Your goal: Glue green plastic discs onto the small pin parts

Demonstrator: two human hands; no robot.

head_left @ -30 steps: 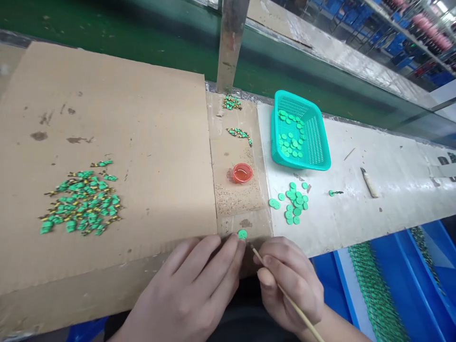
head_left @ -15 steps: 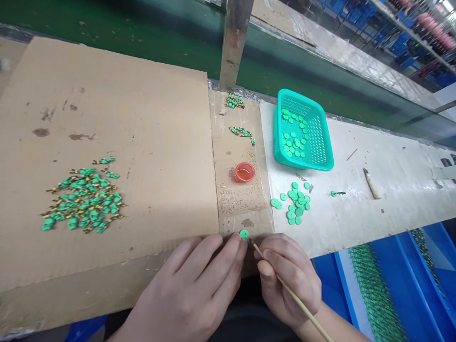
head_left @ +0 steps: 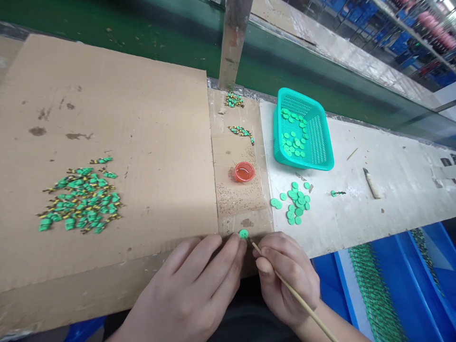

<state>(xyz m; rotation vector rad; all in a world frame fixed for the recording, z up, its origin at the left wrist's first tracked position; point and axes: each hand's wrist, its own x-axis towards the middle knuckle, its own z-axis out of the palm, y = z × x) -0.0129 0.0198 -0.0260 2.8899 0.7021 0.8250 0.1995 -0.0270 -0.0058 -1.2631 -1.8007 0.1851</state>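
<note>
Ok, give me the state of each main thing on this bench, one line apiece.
Green disc: one face showing, partly covered by fingers
Left hand: fingers together, at the disc
Right hand: closed around the stick
Stick: slanted, tip close to the disc
Red cup: open, liquid inside
Teal basket: open-topped, holding discs
Loose discs: clustered
Cardboard: flat, stained

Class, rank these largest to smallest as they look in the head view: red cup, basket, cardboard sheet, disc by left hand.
1. Cardboard sheet
2. Basket
3. Red cup
4. Disc by left hand
</note>
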